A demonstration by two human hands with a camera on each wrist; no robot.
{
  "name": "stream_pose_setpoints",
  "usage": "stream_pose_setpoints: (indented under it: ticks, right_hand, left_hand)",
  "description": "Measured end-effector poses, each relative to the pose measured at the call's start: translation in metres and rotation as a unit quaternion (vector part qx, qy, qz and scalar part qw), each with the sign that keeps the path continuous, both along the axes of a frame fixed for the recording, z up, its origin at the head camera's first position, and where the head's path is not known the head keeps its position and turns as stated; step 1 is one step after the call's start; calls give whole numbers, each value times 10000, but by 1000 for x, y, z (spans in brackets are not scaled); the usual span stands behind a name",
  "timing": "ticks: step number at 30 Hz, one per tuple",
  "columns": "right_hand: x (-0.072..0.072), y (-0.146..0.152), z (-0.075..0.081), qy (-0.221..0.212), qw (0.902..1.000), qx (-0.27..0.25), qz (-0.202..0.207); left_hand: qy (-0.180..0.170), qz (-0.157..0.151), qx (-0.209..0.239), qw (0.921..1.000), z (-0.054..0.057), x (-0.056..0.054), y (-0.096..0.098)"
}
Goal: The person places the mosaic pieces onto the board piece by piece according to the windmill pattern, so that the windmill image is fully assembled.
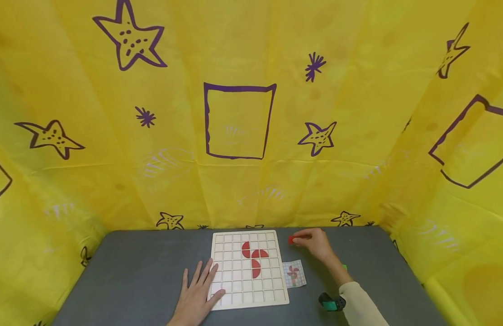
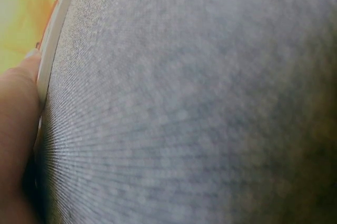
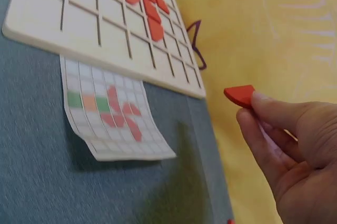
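Holds one red quarter-circle tile [image 3: 239, 95] in the right hand [image 1: 314, 242], clamped between thumb and fingertips, with the free part projecting leftward from the grip. Keeps clear of the wooden grid board [image 1: 235, 299], to the left of this grip, at a place just outside the board's right side near its far corner. Cannot tell the tile's height over the table.

Rests the left hand [image 1: 196, 296] well to the left of the right-hand grip and nearer the body, with fingers apart and extended, clamped on nothing. Touches the board's left side there, with the thumb lying over the edge.

Shows three red half-discs [image 1: 263, 255] on the board, left of the right-hand grip and slightly nearer the body, each composed of two quarter-circle pieces and turned a different way.

Shows a printed pattern card [image 1: 298, 268] directly bodyward of that grip, against the board's right edge, bearing a red pinwheel and green and orange squares.

Includes a green item [image 1: 344, 268], right of the grip, mostly hidden by the forearm; cannot identify further.

Wears a light sleeve [image 1: 363, 305] and a black-and-green wrist device [image 1: 330, 302] behind the grip. Works over a grey table [image 1: 133, 271], with a starfish-printed yellow curtain [image 1: 243, 122] beyond the grip.
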State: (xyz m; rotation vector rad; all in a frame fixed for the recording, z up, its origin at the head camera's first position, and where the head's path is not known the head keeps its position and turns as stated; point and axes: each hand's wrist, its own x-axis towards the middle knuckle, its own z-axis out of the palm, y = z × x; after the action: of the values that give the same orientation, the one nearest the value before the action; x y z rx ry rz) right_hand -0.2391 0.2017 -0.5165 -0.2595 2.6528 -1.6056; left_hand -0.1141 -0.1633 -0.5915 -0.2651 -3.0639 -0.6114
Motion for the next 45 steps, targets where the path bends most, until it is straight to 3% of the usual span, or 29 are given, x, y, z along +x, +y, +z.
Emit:
stream_pose_setpoints:
  ticks: [10, 15, 23, 32, 39, 45]
  right_hand:
    - [4, -23, -1, 102, 9990, 357, 247]
    - [4, -36, -2, 69, 9986, 304, 423]
    - [6, -51, -1, 184, 9985, 208, 477]
    - [10, -70, -2, 28, 9987, 175, 484]
    - [16, -86, -10, -257, 9976, 17, 641]
    - [19, -95, -15, -419, 9978, -23, 505]
  left_hand:
    - [181, 26, -14, 9998, -2, 0, -1]
    - [296, 64, 34, 9995, -4, 0, 0]
    - [45, 29, -62, 10000, -1, -2, 1]
    - [303, 7, 43, 9995, -1, 1, 1]
    - [0, 4, -117, 9999, 0, -1, 2]
    - [-89, 16, -100, 9999, 3, 0, 1]
